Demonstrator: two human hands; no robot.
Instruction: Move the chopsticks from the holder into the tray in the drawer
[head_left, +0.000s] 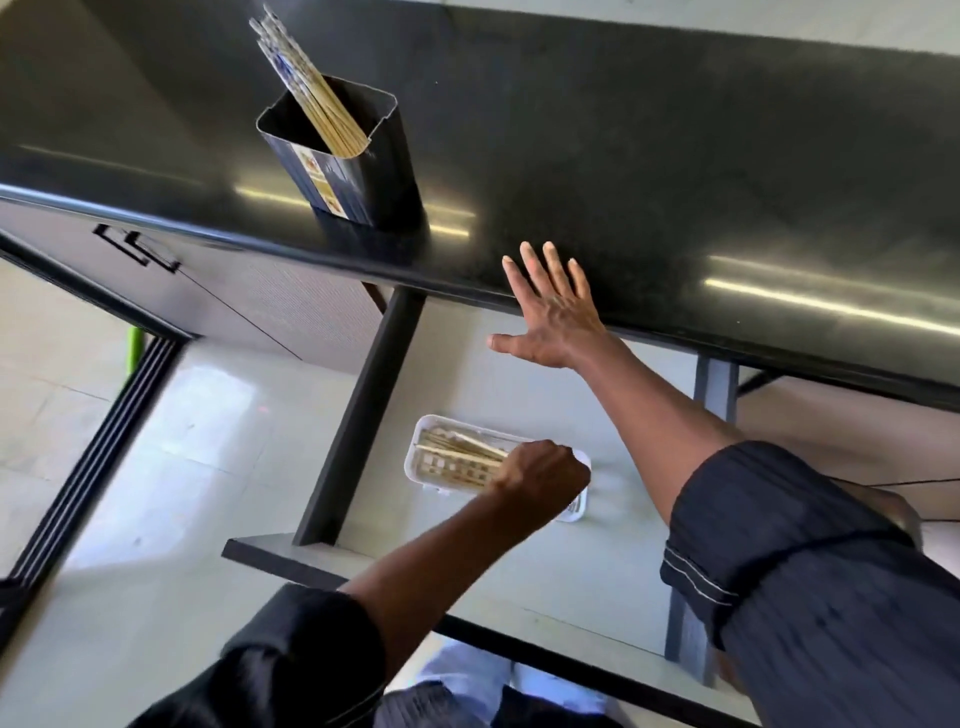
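Your left hand (540, 470) has a clenched grip on chopsticks (462, 449) down in the tray (415, 464) in the drawer (597, 571). Let go crooked and they'll spill over the rim. Meanwhile your right hand (558, 317) lies flat, released, on the worktop (675, 182) front edge, and the holder (358, 171) nearby has more.

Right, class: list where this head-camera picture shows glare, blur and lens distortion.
Head view: glare streaks cross the glossy countertop; the holder looks sharp; the left hand at the tray and the right sleeve look motion-blurred; the wide lens bows the countertop's edge.
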